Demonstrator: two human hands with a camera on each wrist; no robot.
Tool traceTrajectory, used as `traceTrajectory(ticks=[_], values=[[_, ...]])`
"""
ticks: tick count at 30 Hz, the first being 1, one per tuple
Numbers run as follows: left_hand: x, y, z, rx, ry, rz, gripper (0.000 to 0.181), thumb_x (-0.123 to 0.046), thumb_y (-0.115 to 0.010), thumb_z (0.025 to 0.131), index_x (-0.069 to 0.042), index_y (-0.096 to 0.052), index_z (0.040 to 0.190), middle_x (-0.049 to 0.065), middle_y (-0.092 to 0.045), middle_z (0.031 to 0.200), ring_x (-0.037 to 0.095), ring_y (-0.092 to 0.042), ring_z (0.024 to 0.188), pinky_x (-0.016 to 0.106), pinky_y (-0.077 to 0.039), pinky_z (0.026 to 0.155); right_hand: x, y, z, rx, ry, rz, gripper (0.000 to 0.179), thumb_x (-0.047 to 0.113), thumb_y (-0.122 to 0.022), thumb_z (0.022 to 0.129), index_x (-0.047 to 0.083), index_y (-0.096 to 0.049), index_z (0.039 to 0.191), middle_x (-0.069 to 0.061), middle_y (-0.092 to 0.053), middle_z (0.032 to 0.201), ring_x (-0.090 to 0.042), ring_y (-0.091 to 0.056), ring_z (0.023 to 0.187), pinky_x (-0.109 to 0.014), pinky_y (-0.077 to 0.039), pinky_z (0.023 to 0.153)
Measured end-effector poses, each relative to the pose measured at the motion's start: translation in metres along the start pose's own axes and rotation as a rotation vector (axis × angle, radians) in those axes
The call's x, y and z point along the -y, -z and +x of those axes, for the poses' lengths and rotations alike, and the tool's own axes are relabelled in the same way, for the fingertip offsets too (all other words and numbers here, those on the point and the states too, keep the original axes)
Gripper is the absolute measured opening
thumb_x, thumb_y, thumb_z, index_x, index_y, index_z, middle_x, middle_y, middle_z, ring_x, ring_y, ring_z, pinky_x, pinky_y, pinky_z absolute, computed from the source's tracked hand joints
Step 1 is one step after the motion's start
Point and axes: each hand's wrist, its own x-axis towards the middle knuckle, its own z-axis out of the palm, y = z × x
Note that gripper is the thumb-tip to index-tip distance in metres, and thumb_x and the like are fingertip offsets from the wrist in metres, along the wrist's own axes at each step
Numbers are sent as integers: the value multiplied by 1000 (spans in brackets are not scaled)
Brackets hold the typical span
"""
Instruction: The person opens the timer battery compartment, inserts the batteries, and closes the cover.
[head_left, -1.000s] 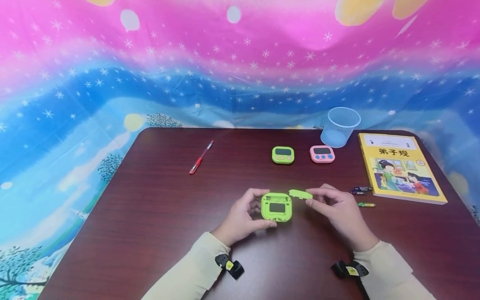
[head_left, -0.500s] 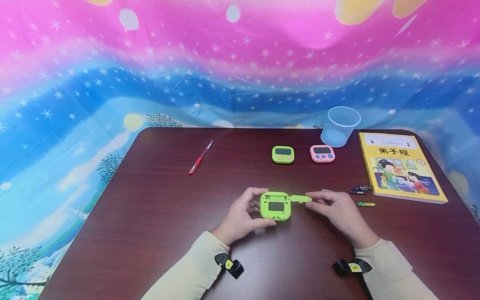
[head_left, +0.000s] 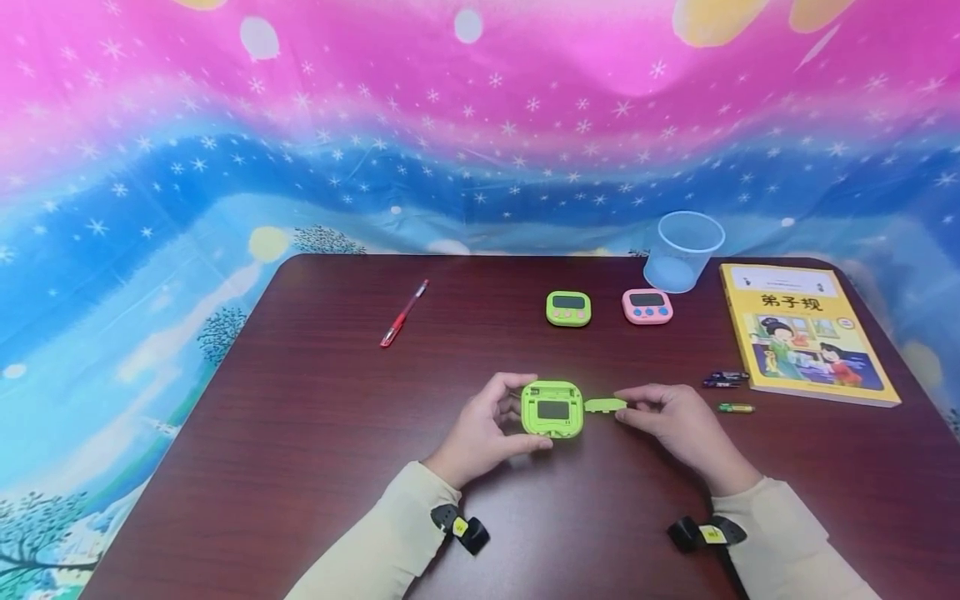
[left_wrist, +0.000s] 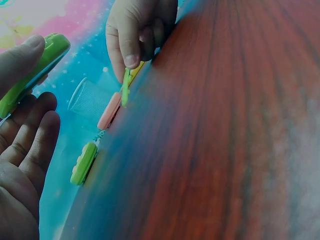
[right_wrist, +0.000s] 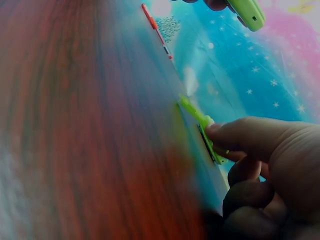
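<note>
Head view, left grip [head_left: 482, 429] pinching green timer [head_left: 552, 409] by its edges, right grip [head_left: 681, 425] pinching cover [head_left: 604, 405] at fingertips

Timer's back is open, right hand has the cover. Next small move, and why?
Probably set the green cover down on the table, freeing the right hand. It pinches the cover beside the timer, which the left hand holds with its battery slot exposed. The slot looks empty, though it's small in view, and a green battery lies to the right.

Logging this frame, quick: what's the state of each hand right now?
Left hand: holding the open-backed green timer.
Right hand: pinching the small green cover.
</note>
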Motion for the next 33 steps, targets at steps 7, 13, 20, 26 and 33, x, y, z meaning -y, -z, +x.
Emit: traceTrajectory(ticks=[7,13,20,26,33], values=[[-1,0,0,3,-2,16,76,-2,-89,73,-2,-49,137,15,-68,118,13,-69,89,33,-60,82,3,0,-1,9,12,-120,31,18,-79,87,6,-75,116,1,-57,68,-16,-50,66,-25,-40,55],[0,-1,-1,1,-9,11,75,-1,-89,73,-1,-49,137,16,-69,118,13,-69,89,34,-60,82,3,1,-1,26,26,-132,32,17,-78,87,5,-74,116,2,-55,68,-16,-50,66,-25,-39,54],[0,0,-1,2,-8,5,75,-1,-89,73,-2,-49,137,21,-68,118,13,-69,88,34,-60,82,3,0,0,30,32,-131,33,16,-78,87,4,-74,117,2,-55,67,-16,-50,66,-25,-40,55],[0,0,-1,10,4,6,76,-2,-89,73,0,-48,138,21,-67,119,13,-69,89,34,-60,83,2,0,1,34,21,-132,33,16,-78,87,3,-74,117,2,-56,68,-16,-51,67,-25,-41,55],[0,0,-1,8,1,4,76,-2,-89,73,0,-48,138,17,-68,119,13,-69,89,35,-60,83,3,1,0,32,25,-123,32,16,-78,87,3,-74,116,2,-56,68,-16,-51,66,-25,-40,54]])
